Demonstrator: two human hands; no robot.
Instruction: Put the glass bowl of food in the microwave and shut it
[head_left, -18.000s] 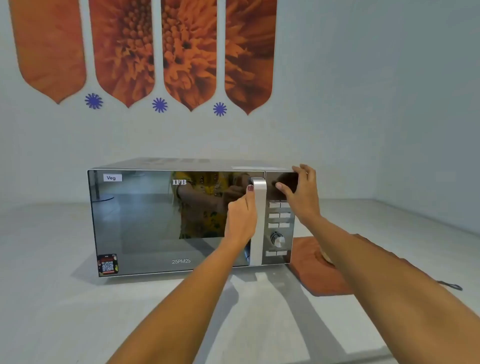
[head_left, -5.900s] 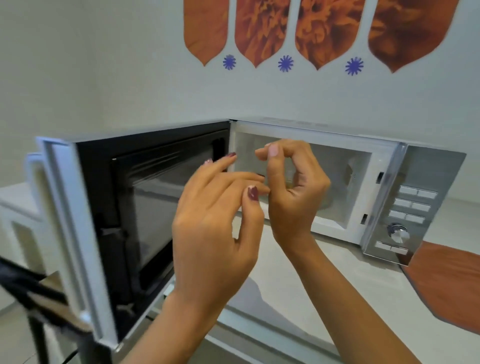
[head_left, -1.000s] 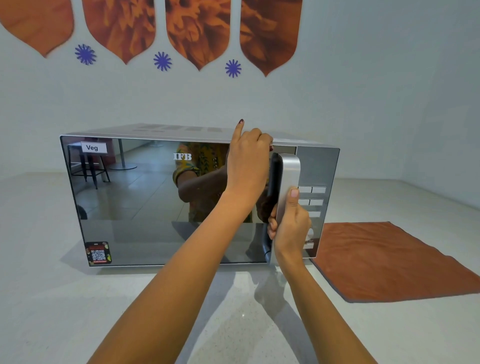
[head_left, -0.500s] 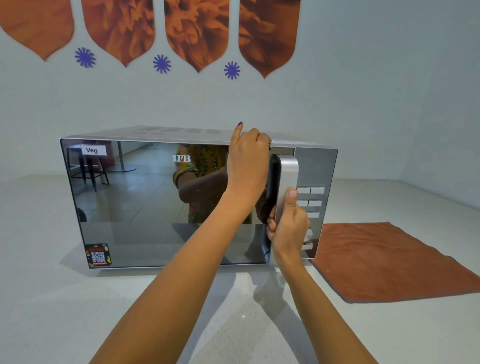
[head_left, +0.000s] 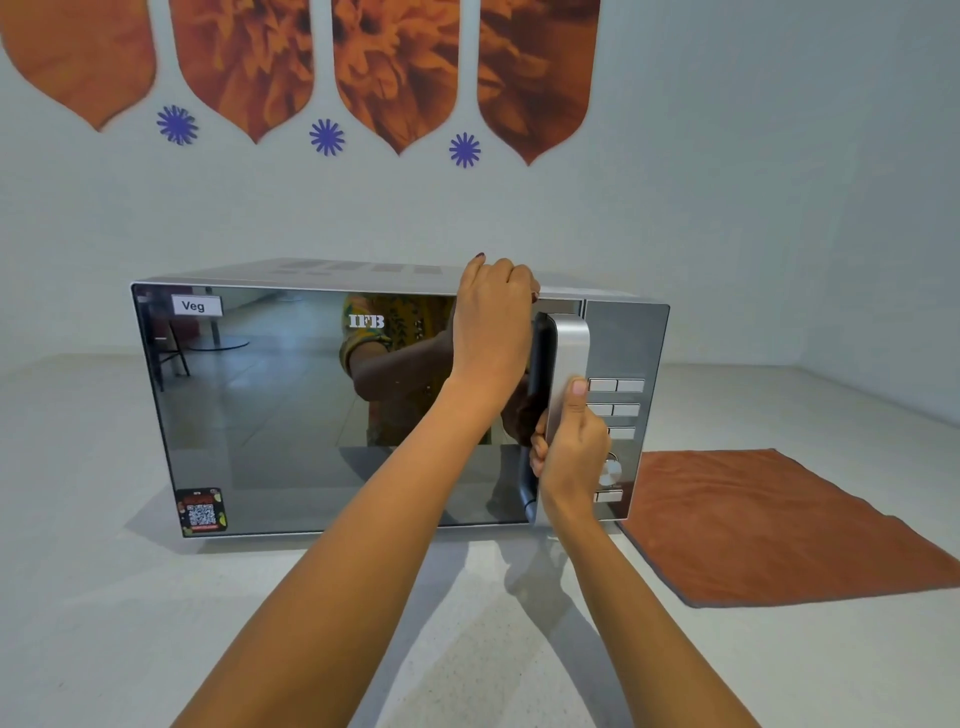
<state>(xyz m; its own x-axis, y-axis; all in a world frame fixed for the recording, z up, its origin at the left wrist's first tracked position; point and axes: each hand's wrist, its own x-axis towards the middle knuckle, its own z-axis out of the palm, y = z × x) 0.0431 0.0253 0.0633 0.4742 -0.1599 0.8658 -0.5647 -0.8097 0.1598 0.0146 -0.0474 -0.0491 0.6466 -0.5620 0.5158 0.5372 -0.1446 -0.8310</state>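
Nothing's really moved: our right hand (head_left: 571, 447) still grips the door handle (head_left: 569, 353), left hand (head_left: 491, 322) curled loosely, bracing the microwave (head_left: 260, 395) top.

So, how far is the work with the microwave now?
The mirrored door sits flush with the microwave's front, so it looks shut. The right hand grips the door handle; the left hand rests at the top edge. The bowl is not visible. Only letting go seems left.

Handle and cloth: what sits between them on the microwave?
In the head view, the control panel lies between the handle and the cloth: button rows and a knob. The right hand covers part of it.
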